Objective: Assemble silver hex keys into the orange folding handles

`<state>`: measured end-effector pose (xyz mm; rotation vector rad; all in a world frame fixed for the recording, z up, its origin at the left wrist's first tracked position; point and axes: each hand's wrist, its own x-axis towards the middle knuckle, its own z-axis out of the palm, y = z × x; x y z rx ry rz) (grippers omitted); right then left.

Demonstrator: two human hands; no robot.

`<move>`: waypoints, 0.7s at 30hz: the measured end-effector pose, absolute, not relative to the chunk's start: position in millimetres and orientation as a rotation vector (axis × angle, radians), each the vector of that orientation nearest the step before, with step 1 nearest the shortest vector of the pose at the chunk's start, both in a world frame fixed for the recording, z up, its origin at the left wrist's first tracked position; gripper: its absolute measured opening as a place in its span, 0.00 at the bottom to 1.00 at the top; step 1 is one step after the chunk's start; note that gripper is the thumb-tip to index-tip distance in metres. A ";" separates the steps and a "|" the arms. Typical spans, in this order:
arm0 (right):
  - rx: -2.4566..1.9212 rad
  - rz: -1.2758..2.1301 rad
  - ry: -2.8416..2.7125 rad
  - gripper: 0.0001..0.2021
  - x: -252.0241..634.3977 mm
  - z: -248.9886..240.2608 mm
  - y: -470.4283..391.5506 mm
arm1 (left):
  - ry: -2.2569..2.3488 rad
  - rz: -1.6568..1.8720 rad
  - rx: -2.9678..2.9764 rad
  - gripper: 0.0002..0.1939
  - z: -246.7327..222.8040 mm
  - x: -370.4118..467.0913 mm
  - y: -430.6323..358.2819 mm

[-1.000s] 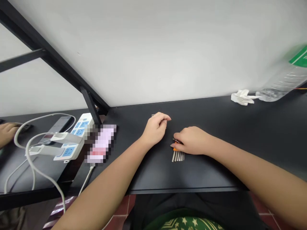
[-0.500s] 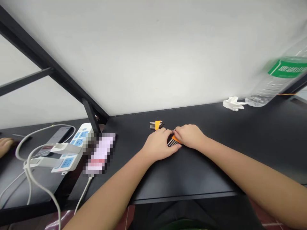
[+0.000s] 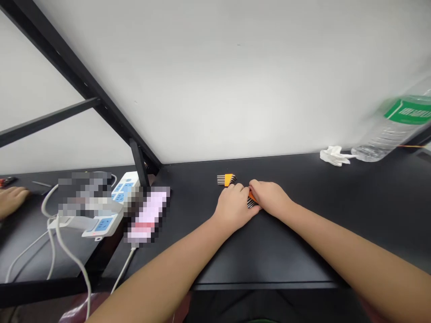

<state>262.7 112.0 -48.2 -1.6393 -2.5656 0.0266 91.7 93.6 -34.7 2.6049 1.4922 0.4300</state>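
Note:
Between my two hands is a hex key set (image 3: pixel 252 202), several metal keys in an orange holder, low over the black table (image 3: pixel 269 260). The fingers of my left hand (image 3: pixel 234 207) are curled round its left side, thumb along the near edge. My right hand (image 3: pixel 271 196) is closed on the holder's right side, its fingertips close to the left hand's. Much of the set is hidden under both hands. Just beyond my left hand lies a second hex key set (image 3: pixel 229 180) in an orange holder, keys pointing left.
A phone (image 3: pixel 150 215) with a cable lies left, beside a white power strip (image 3: pixel 129 184) with plugs. A black metal frame (image 3: pixel 138 161) rises there. Back right are crumpled tissue (image 3: pixel 335 155) and a clear bottle (image 3: pixel 384 139). Another person's hand (image 3: pixel 13 200) rests far left.
The view has shifted slightly, so everything sits further right and most things a little lower. My hands have drawn closer round the hex key set and now cover more of it.

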 end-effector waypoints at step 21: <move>-1.631 0.277 -2.373 0.10 265.2 -49.7 112.2 | 1.538 0.378 2.625 0.16 -32.3 97.7 95.6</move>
